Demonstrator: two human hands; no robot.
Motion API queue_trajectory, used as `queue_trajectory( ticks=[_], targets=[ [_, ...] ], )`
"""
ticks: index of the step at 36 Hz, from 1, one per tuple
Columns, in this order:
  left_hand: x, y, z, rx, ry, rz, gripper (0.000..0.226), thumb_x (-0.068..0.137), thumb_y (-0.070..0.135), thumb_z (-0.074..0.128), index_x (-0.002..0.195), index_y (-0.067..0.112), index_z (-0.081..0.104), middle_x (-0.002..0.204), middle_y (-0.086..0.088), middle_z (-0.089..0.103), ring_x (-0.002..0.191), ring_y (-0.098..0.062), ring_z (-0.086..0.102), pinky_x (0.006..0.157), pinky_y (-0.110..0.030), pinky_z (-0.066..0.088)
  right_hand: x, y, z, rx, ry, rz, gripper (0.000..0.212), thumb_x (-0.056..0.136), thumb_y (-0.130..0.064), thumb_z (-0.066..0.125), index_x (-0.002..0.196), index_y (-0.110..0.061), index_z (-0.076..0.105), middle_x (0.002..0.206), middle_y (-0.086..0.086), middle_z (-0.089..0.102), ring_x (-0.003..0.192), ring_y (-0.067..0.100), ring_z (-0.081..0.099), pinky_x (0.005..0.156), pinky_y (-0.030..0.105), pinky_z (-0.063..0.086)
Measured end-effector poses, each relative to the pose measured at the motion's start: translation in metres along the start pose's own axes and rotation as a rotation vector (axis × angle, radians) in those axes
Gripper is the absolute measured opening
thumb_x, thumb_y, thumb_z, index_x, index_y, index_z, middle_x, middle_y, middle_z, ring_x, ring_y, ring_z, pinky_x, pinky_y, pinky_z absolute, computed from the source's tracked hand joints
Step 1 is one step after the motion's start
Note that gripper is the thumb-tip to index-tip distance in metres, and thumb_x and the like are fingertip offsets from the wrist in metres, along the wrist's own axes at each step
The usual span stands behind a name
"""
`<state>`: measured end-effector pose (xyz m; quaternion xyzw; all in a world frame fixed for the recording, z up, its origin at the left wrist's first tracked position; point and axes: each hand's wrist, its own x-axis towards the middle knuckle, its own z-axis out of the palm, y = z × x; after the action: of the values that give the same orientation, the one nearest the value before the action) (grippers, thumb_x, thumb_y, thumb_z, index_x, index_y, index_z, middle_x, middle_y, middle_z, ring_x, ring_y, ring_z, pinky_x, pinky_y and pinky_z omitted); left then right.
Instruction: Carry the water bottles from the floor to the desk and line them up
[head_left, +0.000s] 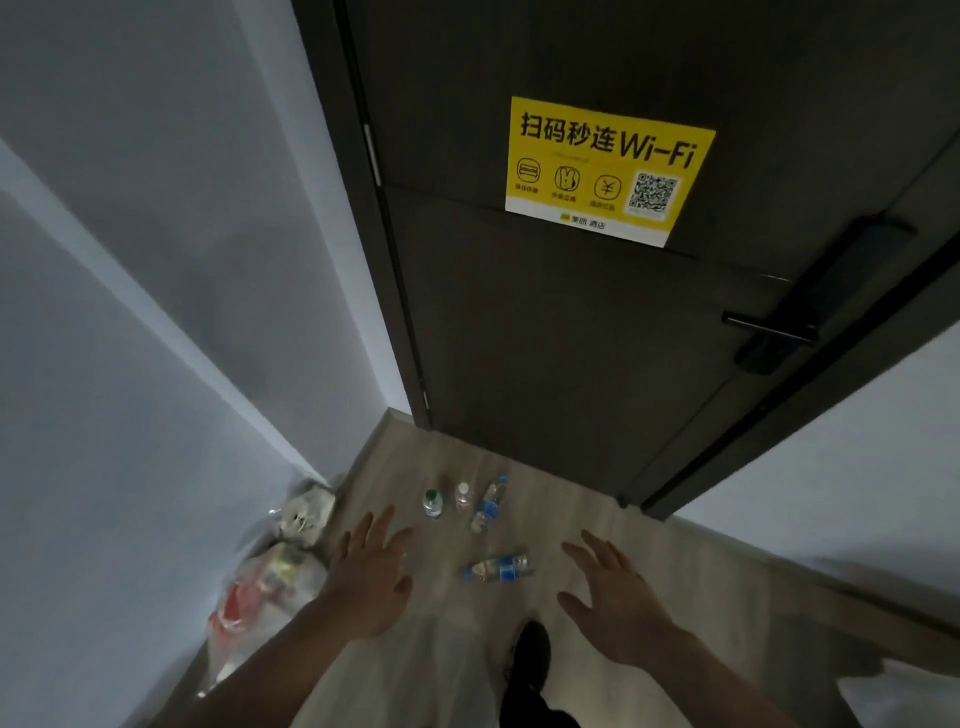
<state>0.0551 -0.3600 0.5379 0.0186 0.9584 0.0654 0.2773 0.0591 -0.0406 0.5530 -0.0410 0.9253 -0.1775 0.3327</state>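
Bottles (483, 525) blurred on floor (571, 519), both hands' fingers (374, 525) spread, empty, bag (260, 582) contents indistinct

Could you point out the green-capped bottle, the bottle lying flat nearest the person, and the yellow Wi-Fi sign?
Green-capped bottle (432, 503): head view, on its upright body.
Flat bottle (500, 567): head view, on its blue label.
Yellow Wi-Fi sign (608, 169): head view, on its middle, on the door.

Four bottles (482, 519) on floor (597, 519) before door (571, 338)
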Motion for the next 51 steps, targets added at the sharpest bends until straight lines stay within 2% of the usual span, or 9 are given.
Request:
queue_trajectory(
  ticks=[10,16,25,34,41,43,45,48,51],
  targets=[
    [0.127,-0.011,0.019,-0.019,-0.140,-0.095,0.069,0.096,0.041,0.047,0.158,0.029,0.017,0.167,-0.002,-0.004,0.153,-0.029,0.000,0.123,-0.044,0.009,0.133,0.019,-0.007,-0.061,-0.166,-0.049,0.065,0.102,-0.048,0.047,0.159,-0.032,0.021,0.169,-0.008,0.005,0.155,0.019,0.010,0.123,0.037,0.022],
    [0.219,-0.035,0.060,-0.015,-0.219,-0.106,0.071,0.095,0.040,0.050,0.157,0.028,0.018,0.167,-0.003,0.000,0.153,-0.030,0.003,0.123,-0.043,0.012,0.216,0.039,0.025,-0.069,-0.250,0.008,0.062,0.104,-0.044,0.047,0.159,-0.031,0.023,0.168,-0.007,0.010,0.154,0.014,0.013,0.120,0.035,0.025],
    [0.352,-0.072,0.156,-0.016,-0.228,-0.100,0.071,0.094,0.040,0.055,0.156,0.028,0.021,0.166,-0.002,0.006,0.150,-0.028,0.015,0.116,-0.043,0.027,0.353,0.072,0.150,-0.090,-0.374,0.071,0.061,0.103,-0.037,0.049,0.158,-0.029,0.025,0.168,-0.004,0.014,0.152,0.018,0.020,0.118,0.036,0.030],
    [0.468,-0.109,0.271,-0.073,-0.171,-0.096,0.074,0.091,0.036,0.062,0.153,0.026,0.023,0.161,-0.002,0.010,0.133,-0.030,0.039,0.101,-0.042,0.046,0.487,0.097,0.294,-0.056,-0.339,0.099,0.070,0.099,-0.038,0.057,0.159,-0.027,0.022,0.164,0.000,0.023,0.146,0.020,0.031,0.115,0.035,0.035],
    [0.530,-0.134,0.358,-0.180,-0.046,-0.032,0.071,0.090,0.032,0.067,0.148,0.029,0.027,0.160,-0.001,0.010,0.122,-0.029,0.052,0.089,-0.042,0.056,0.570,0.127,0.399,-0.128,-0.311,0.052,0.073,0.094,-0.030,0.064,0.156,-0.027,0.026,0.162,0.002,0.022,0.148,0.026,0.029,0.116,0.039,0.033],
    [0.545,-0.140,0.378,-0.226,0.002,0.008,0.066,0.091,0.029,0.067,0.147,0.028,0.032,0.157,-0.001,0.019,0.117,-0.027,0.057,0.086,-0.038,0.058,0.586,0.137,0.429,-0.194,-0.319,0.022,0.077,0.090,-0.025,0.069,0.156,-0.027,0.030,0.161,0.003,0.029,0.150,0.030,0.027,0.118,0.043,0.031],
    [0.557,-0.145,0.393,-0.262,0.034,0.027,0.060,0.093,0.029,0.065,0.145,0.027,0.036,0.153,-0.001,0.027,0.114,-0.026,0.060,0.085,-0.037,0.058,0.600,0.147,0.457,-0.265,-0.319,0.007,0.083,0.078,-0.023,0.080,0.151,-0.025,0.041,0.155,0.006,0.042,0.145,0.034,0.037,0.116,0.051,0.034],
    [0.574,-0.145,0.410,-0.299,0.071,0.014,0.048,0.094,0.026,0.063,0.138,0.024,0.046,0.147,-0.001,0.034,0.108,-0.024,0.062,0.079,-0.031,0.055,0.618,0.163,0.491,-0.310,-0.292,0.011,0.089,0.058,-0.017,0.090,0.140,-0.023,0.057,0.140,0.007,0.059,0.130,0.035,0.056,0.107,0.056,0.043],
    [0.583,-0.141,0.418,-0.336,0.123,-0.021,0.033,0.095,0.022,0.063,0.127,0.020,0.053,0.140,-0.001,0.038,0.096,-0.021,0.063,0.071,-0.027,0.053,0.634,0.175,0.513,-0.343,-0.236,-0.003,0.095,0.036,-0.009,0.095,0.127,-0.023,0.069,0.123,0.008,0.069,0.106,0.039,0.068,0.089,0.057,0.055]
  ],
)
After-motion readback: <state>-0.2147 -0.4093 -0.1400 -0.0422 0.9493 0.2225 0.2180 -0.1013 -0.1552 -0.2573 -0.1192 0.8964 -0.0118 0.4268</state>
